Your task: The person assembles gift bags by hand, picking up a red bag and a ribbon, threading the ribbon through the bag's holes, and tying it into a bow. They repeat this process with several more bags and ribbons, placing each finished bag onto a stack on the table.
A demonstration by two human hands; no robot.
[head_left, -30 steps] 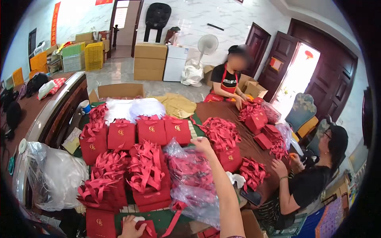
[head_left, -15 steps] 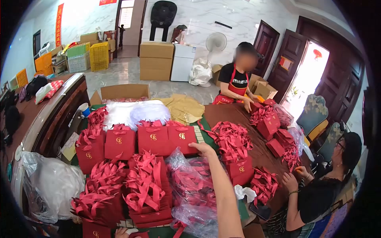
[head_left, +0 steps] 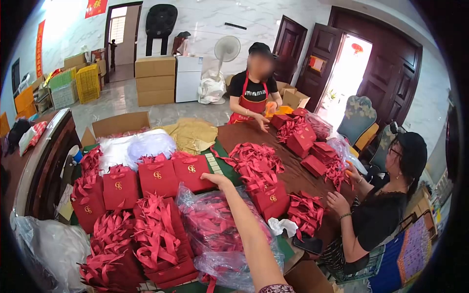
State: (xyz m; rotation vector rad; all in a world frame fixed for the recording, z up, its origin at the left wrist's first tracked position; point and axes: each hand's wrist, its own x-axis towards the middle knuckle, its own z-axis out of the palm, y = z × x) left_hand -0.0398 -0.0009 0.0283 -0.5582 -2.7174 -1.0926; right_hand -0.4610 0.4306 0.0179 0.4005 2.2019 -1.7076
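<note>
My right hand (head_left: 215, 180) reaches over the table to the back row of bags. Its fingers are pressed together at the right side of a red gift bag (head_left: 192, 172) with a gold logo and ribbon handles. Another red bag (head_left: 157, 177) stands just left of that one. Under my forearm lies a clear plastic sack (head_left: 215, 219) filled with red ribboned bags. Nearer to me are stacked red bags with tangled ribbons (head_left: 159, 237). My left hand is out of view.
Across the table stands a co-worker in a red apron (head_left: 249, 105); another person sits at right (head_left: 376, 215). Red bags (head_left: 300, 139) are piled before them. A crumpled white tissue (head_left: 283, 226) and a phone (head_left: 309, 244) lie at right. Clear plastic (head_left: 49, 254) lies at left.
The view has turned right, and my left hand has gone out of the bottom edge. The standing co-worker's hands have come away from the bags. My right hand stays at the same bag.
</note>
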